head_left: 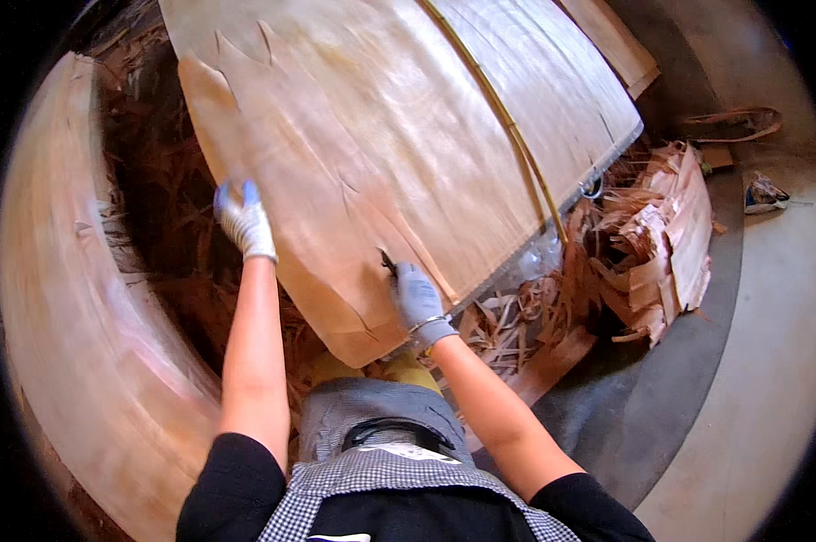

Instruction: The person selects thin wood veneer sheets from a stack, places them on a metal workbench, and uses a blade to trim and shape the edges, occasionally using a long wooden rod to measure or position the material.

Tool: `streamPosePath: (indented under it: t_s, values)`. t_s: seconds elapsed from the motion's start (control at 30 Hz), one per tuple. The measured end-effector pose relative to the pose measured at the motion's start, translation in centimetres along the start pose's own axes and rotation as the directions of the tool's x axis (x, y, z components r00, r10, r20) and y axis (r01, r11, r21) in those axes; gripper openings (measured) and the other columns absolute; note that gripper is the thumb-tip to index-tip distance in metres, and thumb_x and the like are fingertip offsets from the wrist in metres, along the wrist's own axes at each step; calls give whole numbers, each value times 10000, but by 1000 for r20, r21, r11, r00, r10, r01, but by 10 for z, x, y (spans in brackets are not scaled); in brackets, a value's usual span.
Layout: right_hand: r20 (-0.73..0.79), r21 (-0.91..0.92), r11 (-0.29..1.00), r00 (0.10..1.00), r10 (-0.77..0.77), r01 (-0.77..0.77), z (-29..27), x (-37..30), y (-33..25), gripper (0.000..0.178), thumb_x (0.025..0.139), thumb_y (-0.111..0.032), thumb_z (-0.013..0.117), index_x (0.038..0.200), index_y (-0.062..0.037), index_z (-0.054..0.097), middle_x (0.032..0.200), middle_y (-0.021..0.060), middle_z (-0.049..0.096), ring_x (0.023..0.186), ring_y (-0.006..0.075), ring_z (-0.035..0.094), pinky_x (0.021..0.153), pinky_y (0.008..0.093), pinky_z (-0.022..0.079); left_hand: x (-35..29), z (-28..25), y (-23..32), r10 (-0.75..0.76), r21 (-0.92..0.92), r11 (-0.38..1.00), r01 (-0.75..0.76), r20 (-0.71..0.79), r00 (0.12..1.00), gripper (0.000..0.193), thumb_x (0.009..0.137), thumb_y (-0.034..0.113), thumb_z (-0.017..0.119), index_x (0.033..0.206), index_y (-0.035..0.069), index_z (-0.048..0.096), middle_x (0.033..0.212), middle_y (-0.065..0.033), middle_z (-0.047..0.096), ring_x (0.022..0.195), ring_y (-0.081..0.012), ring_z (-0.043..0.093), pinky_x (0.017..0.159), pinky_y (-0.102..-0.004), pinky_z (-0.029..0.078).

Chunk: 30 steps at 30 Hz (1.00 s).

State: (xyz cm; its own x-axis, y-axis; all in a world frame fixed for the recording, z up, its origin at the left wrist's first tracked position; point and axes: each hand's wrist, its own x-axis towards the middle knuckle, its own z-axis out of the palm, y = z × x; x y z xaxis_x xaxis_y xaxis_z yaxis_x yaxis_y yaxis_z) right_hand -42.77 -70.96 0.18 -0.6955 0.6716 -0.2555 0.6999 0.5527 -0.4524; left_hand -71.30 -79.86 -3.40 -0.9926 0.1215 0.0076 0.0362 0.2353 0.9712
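A large, thin, pale-brown wood veneer sheet (335, 208) lies in front of me, wavy and split in places along its near and left parts. My left hand (243, 221), in a white and blue work glove, is closed on the sheet's left edge, its fingertips partly out of sight. Over the near right part of the sheet, my right hand (417, 300), in a grey glove, is closed round a small dark tool (388, 263). Only the tool's tip shows, so its exact kind is unclear. A band circles the right wrist.
A long thin bamboo-like stick (507, 117) lies across the stacked veneer. Torn veneer scraps (665, 244) are heaped on the floor at right. Another pale stack of veneer (83, 316) curves along the left. A small crumpled bag (765, 194) sits at far right.
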Motion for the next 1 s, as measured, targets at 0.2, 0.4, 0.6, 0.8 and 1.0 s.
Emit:
streamPosePath:
  t_s: [0.2, 0.4, 0.6, 0.8, 1.0]
  values:
    - [-14, -4, 1000, 1000, -14, 14, -2, 0, -9, 163, 836, -171, 457, 917, -30, 461, 890, 215, 530, 817, 381, 530, 679, 454, 431, -46, -66, -18, -570, -203, 758, 619, 253, 781, 521, 768, 238, 660, 1166, -26, 453, 1071, -92, 531, 922, -196, 514, 833, -323, 427]
    - [21, 14, 995, 995, -97, 97, -3, 4, 4, 179, 819, -157, 447, 947, -39, 488, 917, 206, 547, 859, 356, 543, 730, 435, 446, -39, -57, 80, -157, -397, 867, 302, 357, 921, 572, 697, 205, 729, 1165, 1, 469, 1093, -58, 527, 975, -165, 492, 888, -293, 389]
    - [-250, -11, 946, 915, -317, 324, 25, 4, 32, 193, 790, -180, 483, 903, -38, 548, 899, 211, 548, 836, 354, 544, 728, 421, 444, 27, -19, 137, -14, -668, 652, 360, 464, 886, 258, 736, 160, 687, 954, 109, 558, 830, 36, 552, 695, -79, 518, 590, -227, 448]
    - [-46, 22, 996, 995, -87, 88, -5, -4, -1, 172, 775, -169, 500, 863, -26, 536, 823, 200, 541, 808, 355, 557, 690, 421, 466, 61, 27, 210, 33, -769, 557, 314, 398, 917, 104, 765, 177, 650, 779, 130, 558, 698, 49, 541, 574, -74, 472, 527, -216, 431]
    - [-118, -361, 931, 987, -107, 57, -9, -2, -17, 114, 760, -170, 512, 714, -107, 595, 668, 83, 579, 698, 253, 595, 525, 378, 463, 61, 57, 235, 21, -766, 495, 411, 483, 875, 83, 802, 189, 611, 839, 121, 581, 796, 15, 596, 731, -112, 537, 699, -238, 451]
